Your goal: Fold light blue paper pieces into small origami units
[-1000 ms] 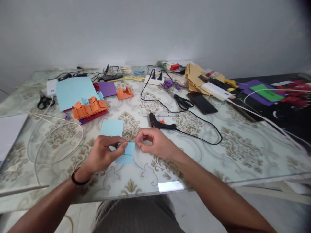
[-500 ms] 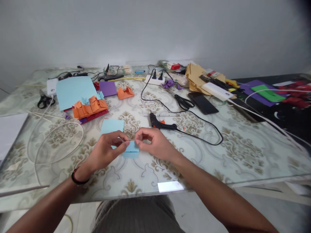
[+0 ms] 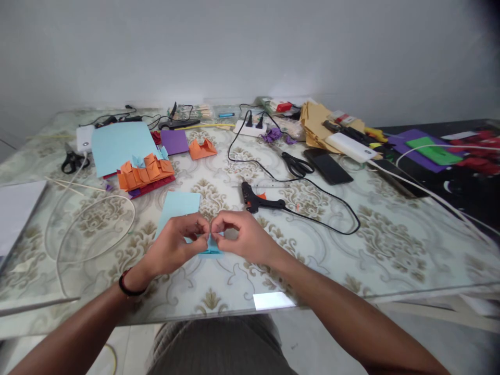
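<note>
A small folded piece of light blue paper (image 3: 211, 249) lies on the table in front of me, partly covered by my fingers. My left hand (image 3: 183, 242) pinches it from the left, thumb and index finger together. From the right, my right hand (image 3: 242, 235) pinches the same paper, and the two hands' fingertips nearly meet at its middle. Just behind my left hand lies a larger light blue sheet (image 3: 180, 203). A black glue gun (image 3: 260, 200) rests beyond my right hand, its nozzle pointing away.
Folded orange paper pieces (image 3: 146, 173) are grouped at the left by a big light blue sheet (image 3: 123, 146). Black scissors (image 3: 297, 165), a phone (image 3: 328, 166) and a white power strip (image 3: 250, 128) sit farther back. A black cord (image 3: 332, 198) loops across the right side.
My hands have come closer together over the small blue paper. Its upper part is now drawn up between my fingertips, where before it lay flatter.
</note>
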Available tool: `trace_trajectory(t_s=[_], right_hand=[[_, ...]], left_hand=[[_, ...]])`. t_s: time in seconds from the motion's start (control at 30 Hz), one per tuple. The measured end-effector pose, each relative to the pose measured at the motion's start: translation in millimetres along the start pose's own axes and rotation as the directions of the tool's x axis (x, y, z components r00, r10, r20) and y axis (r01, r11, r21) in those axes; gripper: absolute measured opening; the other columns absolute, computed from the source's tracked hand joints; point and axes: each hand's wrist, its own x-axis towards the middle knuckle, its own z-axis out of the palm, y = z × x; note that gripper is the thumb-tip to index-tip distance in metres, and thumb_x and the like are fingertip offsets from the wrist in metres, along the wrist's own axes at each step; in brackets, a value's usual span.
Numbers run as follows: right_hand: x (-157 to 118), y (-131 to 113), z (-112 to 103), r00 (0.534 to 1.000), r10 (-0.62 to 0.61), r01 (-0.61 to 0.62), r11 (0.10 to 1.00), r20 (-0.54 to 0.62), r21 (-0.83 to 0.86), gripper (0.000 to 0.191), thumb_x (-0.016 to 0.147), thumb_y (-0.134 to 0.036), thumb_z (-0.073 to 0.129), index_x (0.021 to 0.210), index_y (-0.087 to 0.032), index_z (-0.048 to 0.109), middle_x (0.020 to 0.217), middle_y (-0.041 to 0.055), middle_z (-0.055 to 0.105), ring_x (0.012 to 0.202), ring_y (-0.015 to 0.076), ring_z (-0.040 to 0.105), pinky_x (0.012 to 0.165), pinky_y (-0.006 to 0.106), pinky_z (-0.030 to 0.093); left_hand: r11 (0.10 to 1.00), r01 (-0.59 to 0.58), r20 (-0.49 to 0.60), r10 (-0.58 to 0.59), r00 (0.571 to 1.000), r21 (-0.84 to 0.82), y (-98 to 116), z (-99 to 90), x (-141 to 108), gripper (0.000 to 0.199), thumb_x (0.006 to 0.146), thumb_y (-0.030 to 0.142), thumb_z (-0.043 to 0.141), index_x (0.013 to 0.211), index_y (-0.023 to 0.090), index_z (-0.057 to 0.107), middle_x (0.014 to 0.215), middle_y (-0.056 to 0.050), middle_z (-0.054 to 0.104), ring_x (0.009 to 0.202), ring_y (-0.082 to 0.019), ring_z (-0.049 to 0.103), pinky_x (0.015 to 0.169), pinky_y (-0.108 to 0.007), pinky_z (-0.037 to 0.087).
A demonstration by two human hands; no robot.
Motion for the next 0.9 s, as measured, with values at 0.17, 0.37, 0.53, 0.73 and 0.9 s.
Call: trace_trajectory(t_s=[0.17,0.37,0.53,0.73,0.9], right_hand=[[-1,-3,-1,1.0,0.018,-0.018,1.0,0.019,0.02,0.006,0.077,-0.013,0.066,0.078,-0.019,0.066,0.077,-0.0008,0.066,0.073,0.0139,0.059,0.07,0.025,0.048],[1,-2,-13,0.996,0.078,-0.07,0.988,-0.052,0.141,0.003,0.077,-0.016,0.066,0.077,-0.018,0.063,0.076,-0.0009,0.062,0.073,0.0139,0.056,0.073,0.027,0.048],[2,-5,-13,0.998,0.067,-0.064,0.987,-0.018,0.145,0.003,0.077,-0.016,0.066,0.078,-0.018,0.063,0.078,-0.0001,0.063,0.074,0.0145,0.057,0.074,0.028,0.049],[0,-6,-5,0.999,0.037,-0.041,0.991,0.03,0.131,0.006,0.078,-0.013,0.063,0.079,-0.018,0.062,0.077,-0.0009,0.061,0.073,0.0143,0.057,0.072,0.028,0.048],[0,-5,-5,0.997,0.033,-0.043,0.986,0.07,0.159,0.006,0.078,-0.014,0.064,0.077,-0.018,0.061,0.075,-0.0014,0.06,0.071,0.0138,0.055,0.07,0.028,0.047]], left_hand=[[1.0,0.008,-0.019,-0.008,1.0,0.025,3,-1.4,-1,0.008,0.084,0.015,0.064,0.077,0.015,0.06,0.067,0.003,0.057,0.06,-0.009,0.049,0.06,-0.022,0.042],[0.998,-0.01,-0.054,0.006,0.999,-0.06,2,-15.6,-2,0.012,0.088,0.017,0.061,0.077,0.017,0.055,0.066,-0.001,0.07,0.063,-0.015,0.066,0.064,-0.026,0.048],[0.983,-0.103,-0.074,0.116,0.991,0.151,6,-15.6,-1,0.011,0.096,0.021,0.058,0.087,0.017,0.061,0.078,-0.001,0.07,0.072,-0.014,0.065,0.068,-0.024,0.049],[0.901,-0.245,0.089,0.228,0.97,0.358,2,-0.3,-2,0.018,0.102,0.023,0.053,0.094,0.016,0.068,0.082,0.0,0.069,0.069,-0.01,0.057,0.067,-0.021,0.045],[0.894,-0.291,0.093,0.276,0.957,0.34,-1,-2.8,-4,0.022,0.102,0.019,0.053,0.087,0.015,0.067,0.073,0.002,0.064,0.063,-0.009,0.052,0.064,-0.021,0.041]])
